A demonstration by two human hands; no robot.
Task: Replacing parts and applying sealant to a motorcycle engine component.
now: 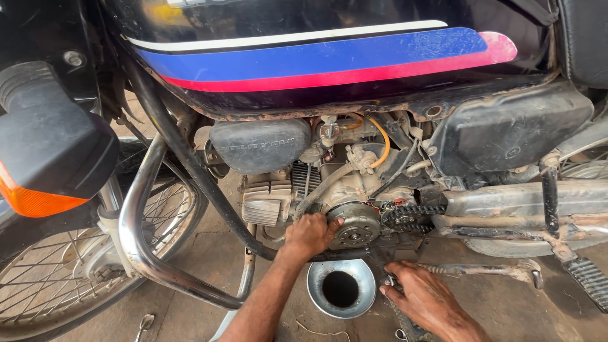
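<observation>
1. You crouch over a stained concrete floor (pixel 506 304) beside a motorcycle whose black fuel tank (pixel 316 57) carries blue and pink stripes; a chrome crash guard (pixel 136 234) curves past the spoked front wheel (pixel 50 278).
2. The thing in hand is the round magneto rotor (pixel 356 225) on the exposed engine side, just left of the drive chain (pixel 411 215) and directly above a metal funnel (pixel 341 288) standing on the floor.
3. Your left hand (pixel 308 233) reaches up with the forearm angled from below, knuckles toward you, fingers curled and pressed onto the rotor's left edge.
4. Your right hand (pixel 427 301) lies low near the floor, palm down, fingers closed around a dark tool handle (pixel 405 326); the tool's working end is too hidden to identify.
5. To work it well, I judge you should brace the rotor squarely with the left hand, keep fingertips off the chain and sprocket, and keep the funnel centred under the casing to catch drips.
6. The footpeg (pixel 586 278) sits well right.
</observation>
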